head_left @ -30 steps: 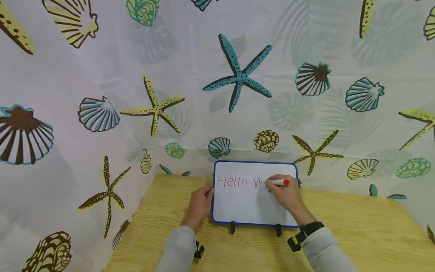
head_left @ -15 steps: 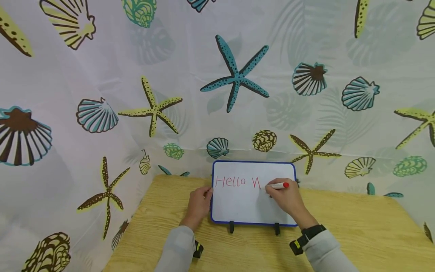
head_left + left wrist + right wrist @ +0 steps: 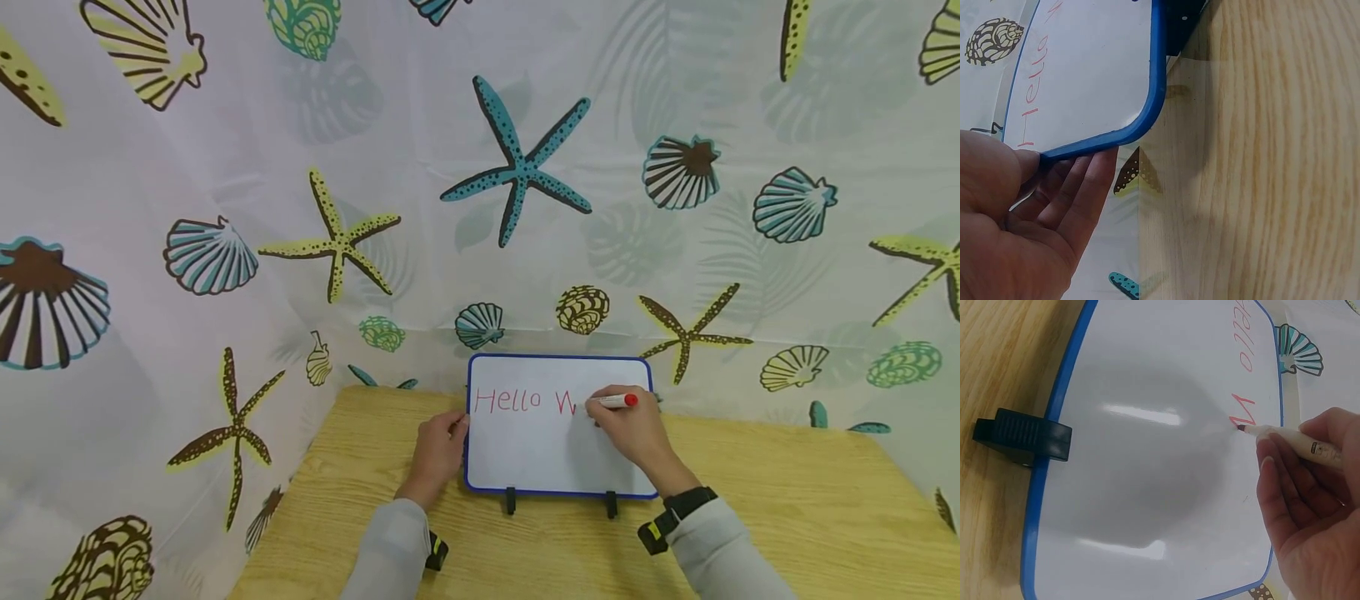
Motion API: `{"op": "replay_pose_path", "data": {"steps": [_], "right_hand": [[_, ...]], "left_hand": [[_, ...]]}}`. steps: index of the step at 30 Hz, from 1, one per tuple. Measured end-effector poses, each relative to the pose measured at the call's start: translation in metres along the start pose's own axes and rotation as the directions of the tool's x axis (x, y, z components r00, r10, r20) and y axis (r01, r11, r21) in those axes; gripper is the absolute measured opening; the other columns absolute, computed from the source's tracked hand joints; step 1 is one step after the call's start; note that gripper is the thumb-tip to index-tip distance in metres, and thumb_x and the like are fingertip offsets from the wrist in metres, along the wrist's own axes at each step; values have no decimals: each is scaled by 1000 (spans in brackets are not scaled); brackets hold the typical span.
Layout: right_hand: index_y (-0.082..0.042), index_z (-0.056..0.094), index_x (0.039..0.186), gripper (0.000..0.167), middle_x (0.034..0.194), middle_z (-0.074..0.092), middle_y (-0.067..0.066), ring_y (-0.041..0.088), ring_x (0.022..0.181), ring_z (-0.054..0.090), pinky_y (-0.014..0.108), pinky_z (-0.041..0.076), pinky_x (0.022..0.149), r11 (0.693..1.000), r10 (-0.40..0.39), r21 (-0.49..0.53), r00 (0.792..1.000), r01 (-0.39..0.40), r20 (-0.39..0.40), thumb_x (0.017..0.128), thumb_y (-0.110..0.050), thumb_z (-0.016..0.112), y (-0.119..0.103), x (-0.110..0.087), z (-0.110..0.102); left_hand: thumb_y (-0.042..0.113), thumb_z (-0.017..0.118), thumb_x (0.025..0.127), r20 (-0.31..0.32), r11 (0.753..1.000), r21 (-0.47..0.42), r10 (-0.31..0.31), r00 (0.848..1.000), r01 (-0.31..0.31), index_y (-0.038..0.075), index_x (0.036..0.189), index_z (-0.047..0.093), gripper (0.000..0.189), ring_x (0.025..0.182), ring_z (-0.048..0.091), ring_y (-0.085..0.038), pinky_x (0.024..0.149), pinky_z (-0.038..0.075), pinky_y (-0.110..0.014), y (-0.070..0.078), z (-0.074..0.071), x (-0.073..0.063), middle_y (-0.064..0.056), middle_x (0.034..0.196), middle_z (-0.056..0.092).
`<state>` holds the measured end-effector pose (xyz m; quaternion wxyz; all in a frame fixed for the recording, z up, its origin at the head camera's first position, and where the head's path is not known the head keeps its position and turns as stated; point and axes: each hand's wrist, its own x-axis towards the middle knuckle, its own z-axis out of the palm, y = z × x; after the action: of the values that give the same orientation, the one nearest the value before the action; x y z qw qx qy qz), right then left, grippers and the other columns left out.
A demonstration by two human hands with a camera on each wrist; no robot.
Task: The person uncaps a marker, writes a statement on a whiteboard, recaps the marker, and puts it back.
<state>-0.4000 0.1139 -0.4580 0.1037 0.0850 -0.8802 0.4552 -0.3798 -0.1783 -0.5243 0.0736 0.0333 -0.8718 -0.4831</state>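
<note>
A blue-framed whiteboard stands propped on the table, with red writing reading "Hello" and a letter like a W, in part hidden in the head view. My left hand grips the board's left edge. In the left wrist view, that hand's thumb lies at the front edge and the fingers reach behind. My right hand pinches a white marker with a red end. The marker's dark tip meets the last red letter in the right wrist view.
Two black clips hold the board's bottom edge, one of them a black clip near the right hand. The wood-grain table extends to both sides. A curtain printed with shells and starfish hangs behind and at the left.
The red letter after "Hello" has gained strokes. My right hand dipped slightly with the marker, then rose again. My left hand keeps its hold on the board.
</note>
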Motion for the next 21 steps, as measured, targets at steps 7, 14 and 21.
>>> {"op": "replay_pose_path", "data": {"steps": [7, 14, 21], "right_hand": [[-2, 79, 96, 17, 86, 76, 12, 21, 74, 71, 33, 56, 69, 999, -31, -31, 998, 29, -58, 94, -17, 70, -4, 11, -1], [-2, 79, 98, 19, 88, 77, 13, 21, 74, 72, 31, 55, 68, 1000, -9, -30, 998, 7, -57, 94, -18, 70, -4, 12, -4], [-2, 78, 99, 20, 89, 77, 13, 22, 75, 72, 32, 56, 69, 1000, 6, -31, 999, -8, -54, 94, -20, 70, -3, 10, -3]], "left_hand": [[19, 54, 108, -17, 1000, 8, 12, 1000, -12, 4, 120, 72, 27, 75, 63, -17, 61, 57, -30, 1, -2, 1, -7, 94, 69], [19, 54, 108, -17, 1000, 7, 18, 1000, -18, 4, 120, 72, 26, 75, 62, -17, 61, 57, -30, 0, -1, 2, -6, 92, 69], [20, 53, 108, -5, 1000, 6, 8, 1000, -8, 4, 121, 71, 28, 75, 62, -16, 62, 57, -30, -2, 1, 1, -6, 93, 68]]}}
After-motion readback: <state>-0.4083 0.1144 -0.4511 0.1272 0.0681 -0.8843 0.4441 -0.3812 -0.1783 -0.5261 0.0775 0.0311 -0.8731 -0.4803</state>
